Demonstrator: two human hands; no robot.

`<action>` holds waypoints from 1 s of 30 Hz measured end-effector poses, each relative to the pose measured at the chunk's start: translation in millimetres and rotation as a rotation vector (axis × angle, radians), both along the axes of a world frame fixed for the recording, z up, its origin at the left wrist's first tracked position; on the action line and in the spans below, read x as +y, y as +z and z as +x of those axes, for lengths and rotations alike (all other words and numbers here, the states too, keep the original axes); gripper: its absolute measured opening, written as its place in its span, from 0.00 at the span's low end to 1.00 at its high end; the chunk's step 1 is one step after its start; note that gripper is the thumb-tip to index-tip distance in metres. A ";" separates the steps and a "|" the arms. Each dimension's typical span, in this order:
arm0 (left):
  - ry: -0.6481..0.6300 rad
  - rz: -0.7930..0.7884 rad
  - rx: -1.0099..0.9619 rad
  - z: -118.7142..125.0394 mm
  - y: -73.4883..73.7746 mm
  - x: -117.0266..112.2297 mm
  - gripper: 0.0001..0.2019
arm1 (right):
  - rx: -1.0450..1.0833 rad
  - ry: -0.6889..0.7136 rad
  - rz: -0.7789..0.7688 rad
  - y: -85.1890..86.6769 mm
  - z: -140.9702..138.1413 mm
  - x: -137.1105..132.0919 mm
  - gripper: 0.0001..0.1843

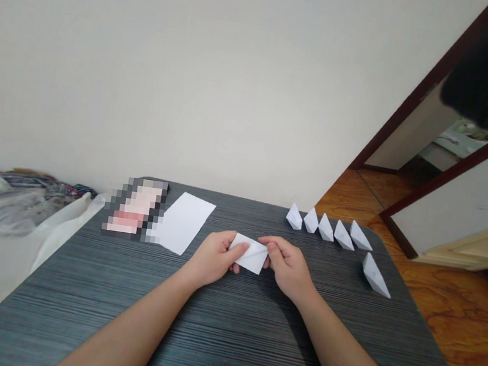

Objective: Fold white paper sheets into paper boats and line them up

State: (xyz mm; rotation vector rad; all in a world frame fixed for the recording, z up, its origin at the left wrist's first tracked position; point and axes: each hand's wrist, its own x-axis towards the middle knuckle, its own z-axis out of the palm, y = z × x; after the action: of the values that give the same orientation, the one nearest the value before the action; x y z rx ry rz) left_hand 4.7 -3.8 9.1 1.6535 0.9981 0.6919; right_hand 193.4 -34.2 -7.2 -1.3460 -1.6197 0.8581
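Note:
A small folded piece of white paper [252, 260] is held up above the table between both hands, with a slanting crease or edge across its face. My left hand [214, 256] grips its left end, thumb on the front and fingers behind. At the right end, my right hand [289, 268] pinches the paper near its upper corner. Left of my hands a white paper sheet [186, 223] lies flat on the table. Several folded paper boats stand to the right; the nearest paper boat [375, 275] sits apart from a row with another paper boat [327, 227] in it.
The dark striped table [222, 337] meets a pale wall [195, 79] at the back. A pixelated flat object [136, 204] lies at the back left. Beyond the left edge are plastic-covered things [9, 204]. A doorway and wooden floor [471, 312] are on the right.

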 end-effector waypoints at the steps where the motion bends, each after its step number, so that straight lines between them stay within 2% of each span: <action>1: 0.006 0.002 0.003 -0.1 -0.6 0.0 0.14 | 0.033 0.003 -0.029 -0.9 0.6 0.1 0.15; 7: -0.006 0.020 0.006 -0.3 0.6 -0.3 0.15 | 0.019 0.034 -0.077 -1.1 2.6 1.4 0.09; 18: -0.022 0.038 0.030 -0.6 1.4 -1.1 0.15 | -0.055 0.006 -0.048 4.1 2.4 0.4 0.16; 23: 0.010 0.061 0.046 -0.4 1.6 -1.3 0.15 | 0.090 -0.015 -0.087 -2.6 2.0 1.1 0.18; 26: 0.020 0.062 0.046 -0.4 0.7 -1.3 0.16 | 0.137 -0.008 -0.110 -3.8 2.3 1.7 0.16; 30: 0.010 0.074 0.060 -0.5 0.3 -1.3 0.16 | 0.059 0.020 -0.116 0.8 1.8 1.2 0.13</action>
State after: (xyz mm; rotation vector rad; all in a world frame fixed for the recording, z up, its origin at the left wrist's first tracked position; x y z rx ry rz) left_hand 4.2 -5.0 9.3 1.7435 1.0350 0.6972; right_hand 195.3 -33.0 -6.4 -1.3724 -1.5609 1.0079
